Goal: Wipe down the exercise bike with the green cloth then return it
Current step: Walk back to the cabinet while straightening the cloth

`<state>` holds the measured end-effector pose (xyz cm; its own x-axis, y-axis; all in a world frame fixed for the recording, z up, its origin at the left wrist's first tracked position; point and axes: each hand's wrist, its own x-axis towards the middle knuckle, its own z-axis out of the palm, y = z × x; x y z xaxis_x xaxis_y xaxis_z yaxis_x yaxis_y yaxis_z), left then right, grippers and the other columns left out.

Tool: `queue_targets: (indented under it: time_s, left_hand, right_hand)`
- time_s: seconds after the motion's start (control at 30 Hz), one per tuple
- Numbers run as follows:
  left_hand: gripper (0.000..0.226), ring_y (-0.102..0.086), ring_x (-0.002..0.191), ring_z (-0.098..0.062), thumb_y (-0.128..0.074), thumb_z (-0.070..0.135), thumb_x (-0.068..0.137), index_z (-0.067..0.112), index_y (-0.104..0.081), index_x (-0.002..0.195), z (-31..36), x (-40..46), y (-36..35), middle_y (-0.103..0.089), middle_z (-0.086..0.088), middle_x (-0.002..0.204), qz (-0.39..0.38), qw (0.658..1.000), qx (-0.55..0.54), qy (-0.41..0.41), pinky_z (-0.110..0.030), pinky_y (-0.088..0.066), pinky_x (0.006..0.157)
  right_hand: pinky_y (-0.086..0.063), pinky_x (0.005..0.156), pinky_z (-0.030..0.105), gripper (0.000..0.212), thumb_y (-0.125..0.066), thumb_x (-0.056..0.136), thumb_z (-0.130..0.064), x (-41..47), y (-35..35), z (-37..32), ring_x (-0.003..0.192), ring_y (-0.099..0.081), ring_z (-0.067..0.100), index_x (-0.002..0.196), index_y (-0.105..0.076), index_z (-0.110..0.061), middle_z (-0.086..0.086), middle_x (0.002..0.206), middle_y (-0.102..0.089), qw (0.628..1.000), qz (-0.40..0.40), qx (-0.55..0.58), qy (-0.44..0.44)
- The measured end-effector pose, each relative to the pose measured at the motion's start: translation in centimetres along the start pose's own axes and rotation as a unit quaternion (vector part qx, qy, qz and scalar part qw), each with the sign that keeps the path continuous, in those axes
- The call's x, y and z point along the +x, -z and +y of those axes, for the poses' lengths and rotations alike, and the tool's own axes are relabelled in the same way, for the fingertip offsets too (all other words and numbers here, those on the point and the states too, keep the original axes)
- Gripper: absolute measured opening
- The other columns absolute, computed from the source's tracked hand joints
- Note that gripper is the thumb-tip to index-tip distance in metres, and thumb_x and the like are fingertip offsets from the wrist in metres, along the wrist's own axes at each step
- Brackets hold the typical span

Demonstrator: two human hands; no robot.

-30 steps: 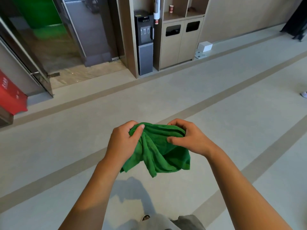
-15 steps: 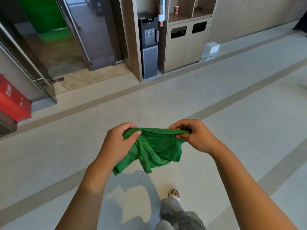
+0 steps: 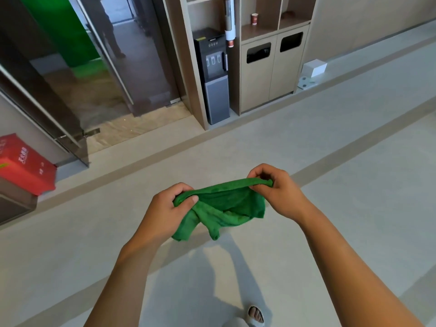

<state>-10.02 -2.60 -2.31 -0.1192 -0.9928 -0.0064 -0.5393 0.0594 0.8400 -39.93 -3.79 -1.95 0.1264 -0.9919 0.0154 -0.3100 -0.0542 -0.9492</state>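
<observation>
Pale grey flooring (image 3: 330,185) crossed by darker bands fills most of the view, running up to a wall unit at the far side. One green cloth (image 3: 226,206) hangs in mid-air above that floor, stretched between two hands. Its upper edge runs taut from one grip to the other, and the rest droops in folds beneath. On one side the left hand (image 3: 169,213) bunches a corner, thumb pressed over the fabric. On the other the right hand (image 3: 276,190) pinches the opposite corner between thumb and curled fingers, held slightly higher. One sandalled foot (image 3: 256,315) shows at the bottom edge. Against the far wall stand one black water dispenser (image 3: 213,76) and a cabinet (image 3: 271,74) with two dark bin openings. One paper cup (image 3: 254,19) sits on the shelf above. One red box (image 3: 23,164) lies at the left, beside a glass door (image 3: 42,95).
</observation>
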Motion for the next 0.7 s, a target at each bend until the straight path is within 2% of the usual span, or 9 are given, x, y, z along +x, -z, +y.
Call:
queue_targets:
  time_s: [0.17,0.33,0.5,0.63,0.7]
  left_hand:
    - [0.008,-0.066,0.073,-0.007,-0.064,0.034,0.104,0.029,-0.068,0.099,0.3,3.9,-0.4,-0.071,0.009,0.082,0.027,0.999,0.01,0.015,-0.014,-0.049,0.057]
    - [0.008,-0.065,0.07,-0.004,-0.063,0.033,0.103,0.027,-0.068,0.1,-0.5,8.4,0.6,-0.071,0.007,0.083,0.045,0.998,-0.009,0.033,-0.014,-0.049,0.057]
    - [0.01,-0.06,0.068,-0.006,-0.065,0.032,0.099,0.025,-0.068,0.092,-2.3,14.3,1.6,-0.068,0.006,0.078,0.061,0.998,-0.01,0.014,-0.013,-0.044,0.057]
    - [0.013,-0.058,0.067,-0.007,-0.065,0.035,0.096,0.024,-0.069,0.089,-3.9,20.1,3.4,-0.067,0.007,0.075,0.07,0.997,-0.027,-0.008,-0.016,-0.042,0.055]
    - [0.011,-0.058,0.066,-0.008,-0.069,0.026,0.099,0.024,-0.07,0.088,-4.7,23.1,4.8,-0.067,0.005,0.075,0.064,0.997,-0.038,-0.003,-0.019,-0.043,0.055]
  right_hand:
    - [-0.051,0.075,0.018,0.017,-0.065,0.1,0.0,4.8,0.5,0.7,0.081,-0.063,0.005,0.098,-0.071,-0.016,-0.007,0.087,-0.071,0.999,-0.004,0.034,0.007]
    - [-0.058,0.087,0.03,0.018,-0.067,0.1,-0.003,10.4,0.4,1.2,0.094,-0.071,0.014,0.1,-0.077,-0.019,-0.005,0.096,-0.077,0.998,0.013,0.056,0.004]
    - [-0.057,0.084,0.021,0.027,-0.063,0.102,-0.001,16.6,-0.5,1.8,0.098,-0.072,0.012,0.1,-0.078,-0.024,-0.007,0.099,-0.078,0.998,0.025,0.053,0.002]
    - [-0.059,0.087,0.025,0.027,-0.061,0.103,0.001,22.3,-1.6,1.4,0.097,-0.072,0.016,0.101,-0.078,-0.02,-0.005,0.097,-0.078,0.998,0.04,0.055,-0.001]
    - [-0.06,0.088,0.027,0.025,-0.061,0.103,0.002,25.3,-2.2,0.8,0.096,-0.072,0.017,0.102,-0.078,-0.017,-0.003,0.096,-0.078,0.997,0.042,0.058,-0.004]
